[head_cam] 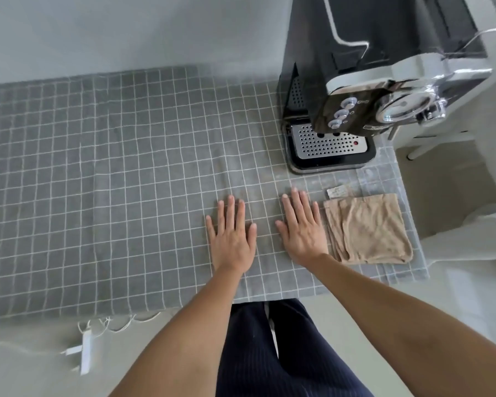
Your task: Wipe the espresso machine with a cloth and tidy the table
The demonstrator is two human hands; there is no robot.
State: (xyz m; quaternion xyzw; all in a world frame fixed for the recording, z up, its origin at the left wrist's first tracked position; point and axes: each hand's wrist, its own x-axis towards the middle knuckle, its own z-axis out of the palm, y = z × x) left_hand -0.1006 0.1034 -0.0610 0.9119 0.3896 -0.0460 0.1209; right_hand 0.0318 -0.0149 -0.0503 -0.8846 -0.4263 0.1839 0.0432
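A black and chrome espresso machine [361,90] stands at the back right of the table, its perforated drip tray [327,144] facing me. A folded beige cloth [370,229] lies flat near the table's right front corner. My left hand [232,233] and my right hand [301,227] both lie palm down with straight fingers on the grey checked tablecloth [112,181], side by side. The right hand is just left of the cloth, not touching it. Neither hand holds anything.
A small paper label or packet [337,191] lies just behind the cloth. White walls close in at the back. On the floor at the lower left lie a white power adapter and cable [85,348]. A white object [470,233] stands right of the table.
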